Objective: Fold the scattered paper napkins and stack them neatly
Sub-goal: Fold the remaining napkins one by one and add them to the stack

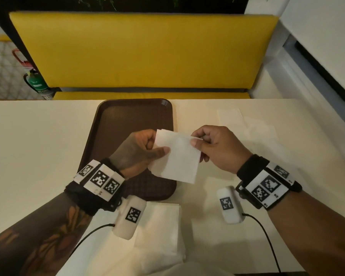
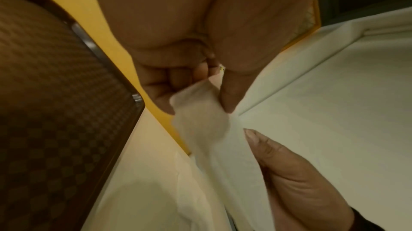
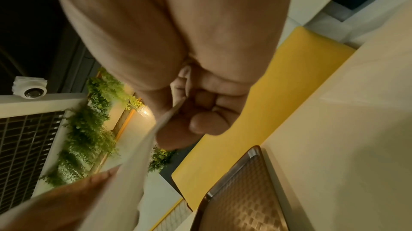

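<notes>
A white paper napkin [image 1: 177, 156] hangs in the air above the table, held by both hands. My left hand [image 1: 147, 148] pinches its upper left edge between thumb and curled fingers. My right hand [image 1: 205, 144] pinches its upper right corner. In the left wrist view the napkin [image 2: 200, 120] is caught between thumb and fingers, with the other hand's thumb beside it. In the right wrist view the napkin [image 3: 142, 155] runs edge-on from the pinching fingers. More napkins lie flat on the table: one near the front [image 1: 159, 234], others at the right [image 1: 247, 124].
A brown plastic tray [image 1: 131, 116] sits on the cream table [image 1: 38, 146] behind and under my left hand. A yellow bench [image 1: 143, 52] stands beyond the table's far edge. Cables run from the wrist units to the near edge.
</notes>
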Demonstrator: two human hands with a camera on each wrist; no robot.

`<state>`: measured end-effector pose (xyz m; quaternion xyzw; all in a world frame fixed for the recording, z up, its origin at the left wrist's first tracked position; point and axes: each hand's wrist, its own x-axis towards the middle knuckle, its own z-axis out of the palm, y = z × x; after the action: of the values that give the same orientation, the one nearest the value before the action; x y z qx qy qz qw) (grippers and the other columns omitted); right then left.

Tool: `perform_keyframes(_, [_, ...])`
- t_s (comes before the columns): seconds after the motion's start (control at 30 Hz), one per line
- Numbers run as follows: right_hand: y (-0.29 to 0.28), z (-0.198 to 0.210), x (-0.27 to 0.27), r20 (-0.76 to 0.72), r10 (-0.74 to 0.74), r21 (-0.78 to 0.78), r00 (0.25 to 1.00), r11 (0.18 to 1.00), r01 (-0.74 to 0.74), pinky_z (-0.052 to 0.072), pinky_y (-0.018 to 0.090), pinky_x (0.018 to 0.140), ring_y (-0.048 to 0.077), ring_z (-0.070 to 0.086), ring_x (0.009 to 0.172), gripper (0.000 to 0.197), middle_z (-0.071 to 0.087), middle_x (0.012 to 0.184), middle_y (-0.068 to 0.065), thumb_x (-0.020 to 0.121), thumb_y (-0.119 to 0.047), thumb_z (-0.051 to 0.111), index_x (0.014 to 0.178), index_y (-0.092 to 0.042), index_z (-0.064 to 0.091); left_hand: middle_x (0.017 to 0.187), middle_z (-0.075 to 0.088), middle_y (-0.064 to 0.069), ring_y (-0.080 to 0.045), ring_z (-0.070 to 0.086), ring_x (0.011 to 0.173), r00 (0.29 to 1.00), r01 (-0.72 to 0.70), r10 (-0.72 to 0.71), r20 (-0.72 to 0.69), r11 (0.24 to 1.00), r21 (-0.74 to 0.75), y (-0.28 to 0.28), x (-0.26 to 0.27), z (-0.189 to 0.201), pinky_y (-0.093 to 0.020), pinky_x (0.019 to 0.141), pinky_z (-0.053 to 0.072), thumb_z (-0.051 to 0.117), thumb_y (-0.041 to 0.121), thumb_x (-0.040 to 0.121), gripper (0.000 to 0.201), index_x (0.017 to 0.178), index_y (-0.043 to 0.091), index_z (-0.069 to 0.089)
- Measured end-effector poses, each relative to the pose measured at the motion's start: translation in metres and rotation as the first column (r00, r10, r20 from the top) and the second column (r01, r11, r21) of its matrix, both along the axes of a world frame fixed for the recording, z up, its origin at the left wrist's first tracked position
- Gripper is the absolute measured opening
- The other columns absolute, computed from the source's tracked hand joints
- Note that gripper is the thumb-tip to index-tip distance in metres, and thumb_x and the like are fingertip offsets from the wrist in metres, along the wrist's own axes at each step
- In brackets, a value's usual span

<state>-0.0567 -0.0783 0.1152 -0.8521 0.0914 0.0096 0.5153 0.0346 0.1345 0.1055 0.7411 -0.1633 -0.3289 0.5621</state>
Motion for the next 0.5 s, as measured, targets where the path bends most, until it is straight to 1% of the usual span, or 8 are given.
perform_keyframes(0.1, [0.010, -0.006, -0.002, -0.104, 0.084, 0.018, 0.991, 0.996, -0.082, 0.051, 0.027, 0.054, 0.007, 0.063, 0.054, 0.008, 0.073, 0.079, 0.009, 0.093, -0.013, 0.063, 0.098, -0.008, 0.063, 0.106, 0.070, -0.008, -0.026, 0.069, 0.096, 0.998, 0.014, -0.021, 0.067, 0.994, 0.109, 0.012, -0.006, -0.005, -0.047, 0.083, 0.057, 0.074, 0.019, 0.074, 0.040, 0.110, 0.014, 0.058])
perform_keyframes(0.2, [0.023, -0.019, -0.007, -0.181, 0.164, 0.063, 0.970, 0.986, -0.155, 0.048, 0.028, 0.052, 0.011, 0.063, 0.054, 0.006, 0.073, 0.078, 0.013, 0.091, -0.011, 0.065, 0.094, -0.006, 0.063, 0.098, 0.066, -0.005, -0.022, 0.069, 0.086, 0.997, 0.004, -0.018, 0.071, 0.982, 0.190, 0.025, -0.014, -0.014, -0.034, 0.067, 0.061, 0.074, 0.013, 0.077, 0.040, 0.109, 0.023, 0.052])
perform_keyframes(0.27, [0.034, -0.030, -0.012, -0.245, 0.224, 0.072, 0.943, 0.974, -0.213, 0.047, 0.025, 0.051, 0.011, 0.064, 0.055, 0.005, 0.072, 0.077, 0.010, 0.090, -0.012, 0.066, 0.093, -0.009, 0.064, 0.094, 0.064, -0.008, -0.024, 0.068, 0.080, 0.997, 0.033, -0.048, 0.057, 0.969, 0.246, 0.035, -0.021, -0.020, -0.031, 0.062, 0.059, 0.073, 0.011, 0.078, 0.043, 0.112, 0.024, 0.050])
perform_keyframes(0.33, [0.043, -0.041, -0.018, -0.304, 0.276, 0.045, 0.912, 0.960, -0.276, 0.048, 0.021, 0.051, 0.009, 0.065, 0.056, 0.007, 0.072, 0.077, 0.004, 0.090, -0.015, 0.067, 0.094, -0.011, 0.064, 0.095, 0.065, -0.010, -0.025, 0.068, 0.077, 0.988, 0.119, -0.144, 0.052, 0.936, 0.331, 0.044, -0.029, -0.028, -0.032, 0.062, 0.058, 0.073, 0.012, 0.079, 0.041, 0.111, 0.025, 0.050])
perform_keyframes(0.37, [0.047, -0.047, -0.022, -0.329, 0.293, 0.028, 0.898, 0.953, -0.301, 0.051, 0.022, 0.053, 0.011, 0.067, 0.058, 0.009, 0.072, 0.079, 0.004, 0.090, -0.017, 0.067, 0.096, -0.012, 0.063, 0.094, 0.065, -0.008, -0.022, 0.068, 0.073, 0.980, 0.166, -0.194, 0.039, 0.913, 0.371, 0.048, -0.034, -0.034, -0.029, 0.060, 0.057, 0.073, 0.013, 0.079, 0.038, 0.108, 0.025, 0.052])
perform_keyframes(0.43, [0.055, -0.059, -0.028, -0.370, 0.311, -0.006, 0.876, 0.942, -0.337, 0.058, 0.032, 0.061, 0.016, 0.069, 0.062, 0.012, 0.073, 0.082, 0.006, 0.089, -0.021, 0.068, 0.097, -0.012, 0.063, 0.090, 0.065, -0.001, -0.013, 0.066, 0.062, 0.963, 0.235, -0.270, 0.018, 0.866, 0.441, 0.053, -0.043, -0.048, -0.022, 0.054, 0.053, 0.073, 0.016, 0.080, 0.031, 0.101, 0.028, 0.053])
perform_keyframes(0.47, [0.059, -0.064, -0.031, -0.388, 0.311, -0.028, 0.868, 0.937, -0.349, 0.060, 0.036, 0.065, 0.018, 0.069, 0.061, 0.014, 0.072, 0.084, 0.006, 0.089, -0.022, 0.068, 0.097, -0.013, 0.062, 0.088, 0.064, 0.003, -0.011, 0.065, 0.060, 0.958, 0.246, -0.287, 0.016, 0.846, 0.473, 0.055, -0.048, -0.055, -0.020, 0.052, 0.051, 0.072, 0.017, 0.081, 0.029, 0.098, 0.029, 0.052])
perform_keyframes(0.5, [0.062, -0.070, -0.034, -0.401, 0.304, -0.060, 0.864, 0.932, -0.356, 0.059, 0.035, 0.064, 0.017, 0.067, 0.059, 0.015, 0.070, 0.085, 0.004, 0.089, -0.024, 0.069, 0.097, -0.013, 0.062, 0.088, 0.063, 0.005, -0.010, 0.064, 0.061, 0.955, 0.240, -0.295, 0.031, 0.830, 0.503, 0.056, -0.052, -0.062, -0.018, 0.052, 0.051, 0.071, 0.018, 0.082, 0.027, 0.098, 0.029, 0.052])
